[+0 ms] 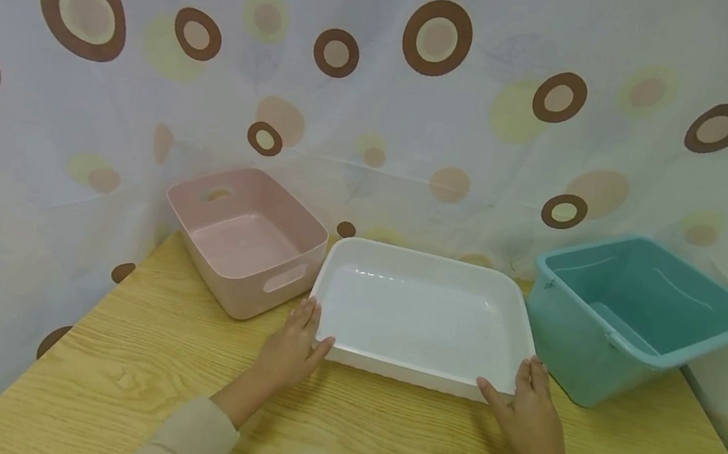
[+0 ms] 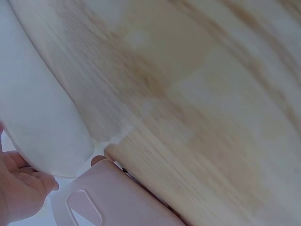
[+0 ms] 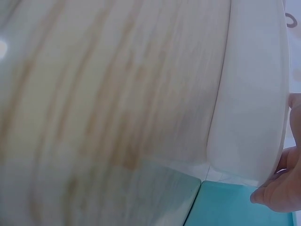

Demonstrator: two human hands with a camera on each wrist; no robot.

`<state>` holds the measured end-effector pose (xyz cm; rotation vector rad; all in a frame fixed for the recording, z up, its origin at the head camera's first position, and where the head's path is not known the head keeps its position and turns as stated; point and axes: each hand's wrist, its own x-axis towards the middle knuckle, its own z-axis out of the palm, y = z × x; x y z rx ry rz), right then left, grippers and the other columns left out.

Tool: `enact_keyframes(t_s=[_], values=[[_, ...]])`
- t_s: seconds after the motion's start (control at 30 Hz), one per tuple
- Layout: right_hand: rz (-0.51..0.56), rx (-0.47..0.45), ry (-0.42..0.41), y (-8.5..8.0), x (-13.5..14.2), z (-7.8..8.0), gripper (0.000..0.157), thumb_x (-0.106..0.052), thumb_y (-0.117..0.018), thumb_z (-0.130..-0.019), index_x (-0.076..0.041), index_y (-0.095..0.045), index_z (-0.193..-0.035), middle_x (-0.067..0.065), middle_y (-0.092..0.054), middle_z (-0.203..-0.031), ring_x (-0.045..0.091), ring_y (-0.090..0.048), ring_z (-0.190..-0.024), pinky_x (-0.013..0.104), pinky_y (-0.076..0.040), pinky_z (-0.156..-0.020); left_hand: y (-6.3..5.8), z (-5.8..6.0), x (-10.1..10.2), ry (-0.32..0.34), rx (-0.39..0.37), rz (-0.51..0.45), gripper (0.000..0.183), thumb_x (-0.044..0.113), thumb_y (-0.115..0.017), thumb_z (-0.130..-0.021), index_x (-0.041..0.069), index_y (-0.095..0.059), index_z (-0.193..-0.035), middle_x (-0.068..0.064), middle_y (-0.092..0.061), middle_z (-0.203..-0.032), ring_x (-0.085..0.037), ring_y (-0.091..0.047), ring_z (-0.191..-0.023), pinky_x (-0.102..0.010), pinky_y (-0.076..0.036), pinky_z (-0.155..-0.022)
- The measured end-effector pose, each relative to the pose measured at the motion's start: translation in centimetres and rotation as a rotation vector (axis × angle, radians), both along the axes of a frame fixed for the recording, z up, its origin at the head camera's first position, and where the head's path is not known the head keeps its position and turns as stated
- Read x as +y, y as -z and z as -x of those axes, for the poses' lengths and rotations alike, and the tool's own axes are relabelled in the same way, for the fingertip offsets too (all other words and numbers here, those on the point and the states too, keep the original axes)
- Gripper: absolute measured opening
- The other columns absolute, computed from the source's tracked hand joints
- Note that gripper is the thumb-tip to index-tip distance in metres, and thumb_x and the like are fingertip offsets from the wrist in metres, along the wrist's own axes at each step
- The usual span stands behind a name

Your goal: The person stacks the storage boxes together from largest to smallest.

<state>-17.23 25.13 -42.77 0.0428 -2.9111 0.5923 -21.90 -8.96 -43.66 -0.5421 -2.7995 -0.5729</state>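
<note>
Pinching the white tray (image 1: 420, 322) by its near corners; left grip (image 1: 291, 347) half-closed, right grip (image 1: 531, 418) likewise.

Left hand (image 1: 291, 348) and right hand (image 1: 533, 419) grip, apparently curled.

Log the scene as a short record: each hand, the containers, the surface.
left hand: grips the white tray at its near left corner
right hand: grips its near right corner
white tray: upright, nothing visible inside
pink basket: left of the tray, handle cutouts
teal bin: right of the tray, open-topped
surface: wood-grain table
</note>
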Motion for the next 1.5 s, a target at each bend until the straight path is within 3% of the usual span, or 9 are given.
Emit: enact_keyframes(t_s=[0.67,1.13,1.5], values=[[-0.034,0.009,0.002,-0.4,-0.2,-0.2,0.094,-0.054,-0.048,-0.088,0.026,-0.020,-0.129,0.043,-0.017,-0.139,0.056,-0.023,-0.125,0.062,-0.043,-0.084,0.3,-0.2,-0.2,0.008,0.019,0.004,0.061,0.033,-0.045,-0.094,-0.015,-0.038,-0.130,-0.029,-0.033,-0.140,-0.042,-0.031,-0.131,-0.049,-0.039,-0.100],[-0.049,0.018,-0.002,-0.3,-0.4,-0.8,0.094,-0.053,-0.049,-0.088,0.026,-0.019,-0.130,0.043,-0.016,-0.138,0.057,-0.029,-0.122,0.060,-0.045,-0.081,0.3,-1.1,-0.5,0.014,0.044,0.022,0.061,0.033,-0.047,-0.094,-0.015,-0.038,-0.130,-0.030,-0.034,-0.139,-0.043,-0.034,-0.129,-0.052,-0.040,-0.097],[-0.062,0.029,0.010,-0.1,-0.4,-1.4,0.094,-0.053,-0.050,-0.087,0.026,-0.022,-0.129,0.043,-0.019,-0.138,0.057,-0.030,-0.120,0.060,-0.045,-0.080,0.4,-1.4,-0.5,0.025,0.077,0.016,0.060,0.034,-0.047,-0.093,-0.015,-0.042,-0.127,-0.030,-0.037,-0.137,-0.042,-0.034,-0.129,-0.049,-0.037,-0.102]])
